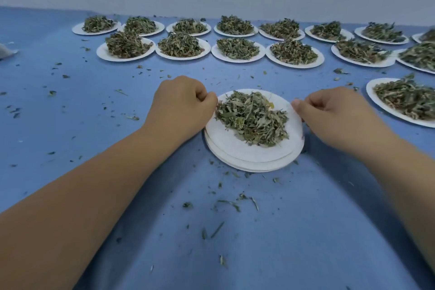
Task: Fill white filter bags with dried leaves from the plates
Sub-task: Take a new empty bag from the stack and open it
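Note:
A white plate [249, 153] lies on top of a small stack of empty plates in the middle of the blue table, holding a heap of dried green leaves [251, 117]. My left hand [181, 106] pinches the plate's left rim with curled fingers. On the opposite side, my right hand [329, 110] pinches the right rim the same way. At the far left edge lies something white that may be a filter bag [6, 50]; it is mostly cut off.
Two rows of white plates [237, 50] heaped with dried leaves run along the back of the table, with more at the right [404, 101]. Loose leaf crumbs [230, 205] are scattered over the blue cloth. A pale wall stands behind.

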